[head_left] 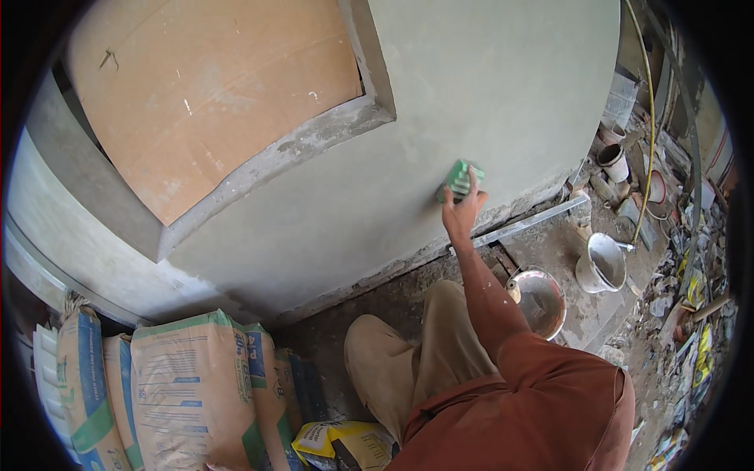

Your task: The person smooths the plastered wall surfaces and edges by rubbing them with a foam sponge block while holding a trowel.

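My right hand (465,206) is pressed toward the grey plastered wall (510,86), its fingers closed around a green block with pale stripes (459,180). The block looks like a sponge or a rubbing pad and lies flat on the wall. My thumb is at its left side, and a finger stretches over its face. The arm reaches forward over my bent knees. Out of sight is my left hand. To the left of the block, a brown board (228,86) fills a recessed window opening in the wall.
Cement bags (188,385) stand at lower left, beside a yellow-and-black bag (345,443). Right of my knees are a metal bowl (546,294) and a pale bucket (591,271). A long straightedge (534,222) lies along the wall's foot. Rubble, pots and a yellow hose (650,125) lie at right.
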The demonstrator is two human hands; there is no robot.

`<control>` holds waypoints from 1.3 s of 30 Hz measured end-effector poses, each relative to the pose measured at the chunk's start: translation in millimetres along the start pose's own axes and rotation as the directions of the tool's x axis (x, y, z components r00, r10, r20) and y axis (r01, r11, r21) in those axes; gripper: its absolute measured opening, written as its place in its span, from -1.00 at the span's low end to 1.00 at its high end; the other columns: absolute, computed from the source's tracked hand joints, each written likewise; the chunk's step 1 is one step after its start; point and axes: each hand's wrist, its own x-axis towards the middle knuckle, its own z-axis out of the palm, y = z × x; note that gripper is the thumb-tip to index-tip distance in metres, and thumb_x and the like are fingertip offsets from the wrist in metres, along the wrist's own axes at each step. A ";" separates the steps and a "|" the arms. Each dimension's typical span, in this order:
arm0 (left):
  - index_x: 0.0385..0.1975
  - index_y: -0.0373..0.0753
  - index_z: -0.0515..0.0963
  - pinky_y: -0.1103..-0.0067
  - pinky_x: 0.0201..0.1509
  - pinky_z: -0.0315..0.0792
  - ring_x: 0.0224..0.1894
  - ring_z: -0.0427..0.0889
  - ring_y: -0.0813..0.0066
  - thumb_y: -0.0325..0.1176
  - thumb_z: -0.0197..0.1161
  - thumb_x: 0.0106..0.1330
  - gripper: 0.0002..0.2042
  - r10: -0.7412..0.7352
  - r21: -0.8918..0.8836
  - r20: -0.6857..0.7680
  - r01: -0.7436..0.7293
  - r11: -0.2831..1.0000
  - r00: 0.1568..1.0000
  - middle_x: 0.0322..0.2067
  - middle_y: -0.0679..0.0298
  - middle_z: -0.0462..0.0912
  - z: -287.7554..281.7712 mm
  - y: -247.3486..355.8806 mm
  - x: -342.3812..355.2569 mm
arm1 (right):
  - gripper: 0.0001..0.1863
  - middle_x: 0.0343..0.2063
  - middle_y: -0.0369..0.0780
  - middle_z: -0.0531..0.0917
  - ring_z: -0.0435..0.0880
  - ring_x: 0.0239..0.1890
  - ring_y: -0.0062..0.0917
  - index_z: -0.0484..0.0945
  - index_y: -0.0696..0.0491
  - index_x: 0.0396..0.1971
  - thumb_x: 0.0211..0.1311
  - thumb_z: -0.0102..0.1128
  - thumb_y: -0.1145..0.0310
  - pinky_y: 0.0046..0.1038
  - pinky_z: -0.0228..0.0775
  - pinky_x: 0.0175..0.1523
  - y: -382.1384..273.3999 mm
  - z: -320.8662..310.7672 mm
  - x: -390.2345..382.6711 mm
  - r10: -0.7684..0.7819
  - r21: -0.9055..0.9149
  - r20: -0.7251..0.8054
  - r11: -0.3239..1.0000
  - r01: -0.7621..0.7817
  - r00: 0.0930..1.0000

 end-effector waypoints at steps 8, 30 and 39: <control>-0.26 0.04 0.75 0.17 0.21 0.32 0.13 0.61 0.27 0.10 0.16 0.45 -0.66 -0.038 0.022 -0.010 0.038 0.999 0.999 -0.11 0.49 0.72 1.6 0.5 0.2 | -0.22 0.04 0.06 0.36 0.48 0.03 -0.13 0.35 -0.13 0.44 0.19 0.40 0.42 -0.21 0.38 0.19 -104.6 28.0 10.1 -0.511 -0.136 0.106 0.842 0.522 0.853; -0.31 -0.09 0.70 0.10 0.18 0.35 0.09 0.61 0.14 -0.05 0.17 0.49 -0.70 -0.025 -0.057 0.047 0.027 0.998 0.999 -0.13 0.34 0.71 5.0 0.2 3.9 | -0.30 -0.19 -0.04 0.45 0.40 -0.08 -0.17 0.42 -0.16 0.40 0.21 0.33 0.34 -0.19 0.37 0.09 -290.1 20.0 177.6 -0.678 -0.096 -0.044 0.734 0.673 0.734; -0.32 -0.07 0.71 0.22 0.10 0.51 -0.03 0.66 0.20 -0.14 0.26 0.46 -0.80 0.076 -0.053 -0.068 -0.080 0.995 0.995 -0.20 0.38 0.73 -4.7 10.5 14.9 | -0.28 -0.17 -0.06 0.51 0.43 -0.03 -0.21 0.39 -0.12 0.42 0.21 0.33 0.42 -0.27 0.41 0.13 -128.2 -21.0 149.0 -0.425 -0.151 -0.122 0.901 0.406 0.897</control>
